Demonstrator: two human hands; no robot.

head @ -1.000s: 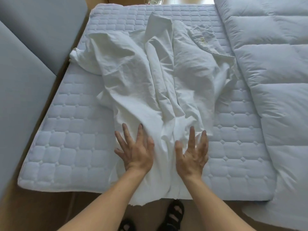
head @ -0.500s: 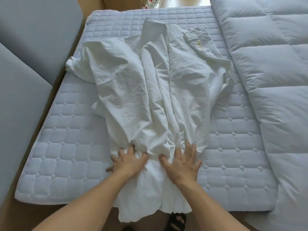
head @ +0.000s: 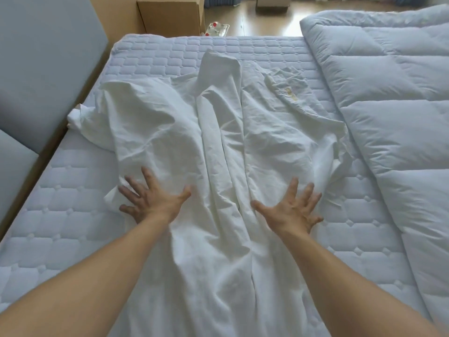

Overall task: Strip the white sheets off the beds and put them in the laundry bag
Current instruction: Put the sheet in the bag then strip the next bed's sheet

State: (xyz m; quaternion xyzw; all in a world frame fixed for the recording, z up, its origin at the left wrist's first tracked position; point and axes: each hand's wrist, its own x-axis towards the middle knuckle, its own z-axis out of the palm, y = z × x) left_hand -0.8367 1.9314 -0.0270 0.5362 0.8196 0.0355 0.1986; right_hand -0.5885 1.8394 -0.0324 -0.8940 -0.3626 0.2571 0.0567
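Observation:
A crumpled white sheet lies loose in long folds down the middle of the quilted mattress, its near end running out of view at the bottom. My left hand rests flat on the sheet's left part with fingers spread wide. My right hand lies flat on the sheet's right part, fingers also apart. Neither hand grips the cloth. No laundry bag is in view.
A thick white duvet is piled along the bed's right side. A grey padded headboard stands on the left. Beyond the far end are a cardboard box and a clear plastic packet on the wooden floor.
Both hands had bunched the sheet close together near the bed's edge; now they have reached further up the sheet and spread apart, fingers open. The view has tilted up toward the room.

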